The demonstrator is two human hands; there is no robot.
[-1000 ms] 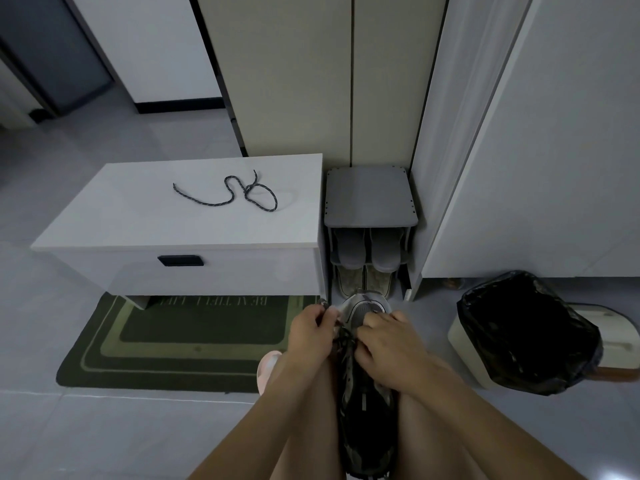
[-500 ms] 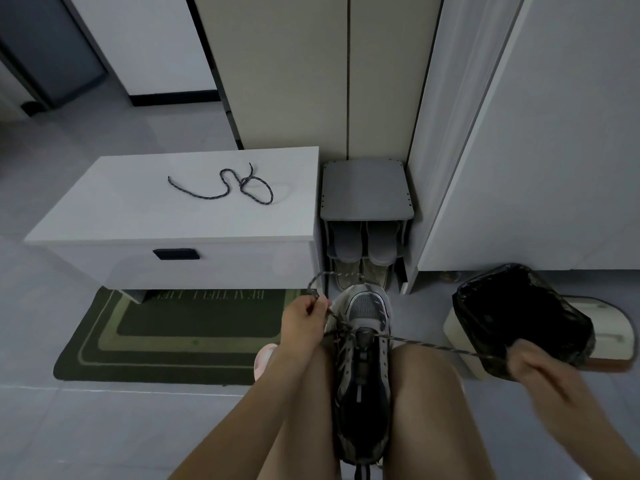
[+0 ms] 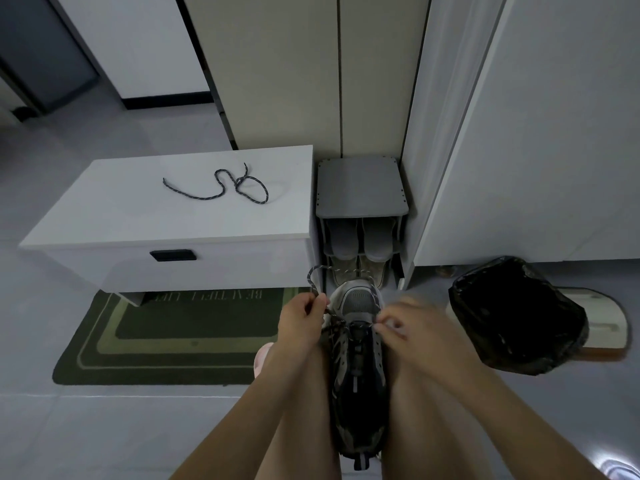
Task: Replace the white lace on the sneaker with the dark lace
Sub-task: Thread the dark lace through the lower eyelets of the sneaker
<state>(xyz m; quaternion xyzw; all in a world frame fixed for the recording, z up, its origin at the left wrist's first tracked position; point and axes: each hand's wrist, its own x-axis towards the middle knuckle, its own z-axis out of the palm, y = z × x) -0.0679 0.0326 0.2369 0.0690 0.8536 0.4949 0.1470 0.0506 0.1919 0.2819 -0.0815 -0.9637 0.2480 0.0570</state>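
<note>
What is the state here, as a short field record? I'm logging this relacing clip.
sneaker: held between the person's legs, toe pointing away
left hand: pinches the speckled dark lace beside the toe
right hand: blurred; fingertips seem to pinch the same lace at the eyelets
spare lace: dark, loosely looped on the white bench
nearby: shoe rack, black-lined bin, green doormat

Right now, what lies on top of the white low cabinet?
A dark speckled lace, loosely looped, lies on the cabinet top. What its closed drawer holds cannot be seen.
</note>
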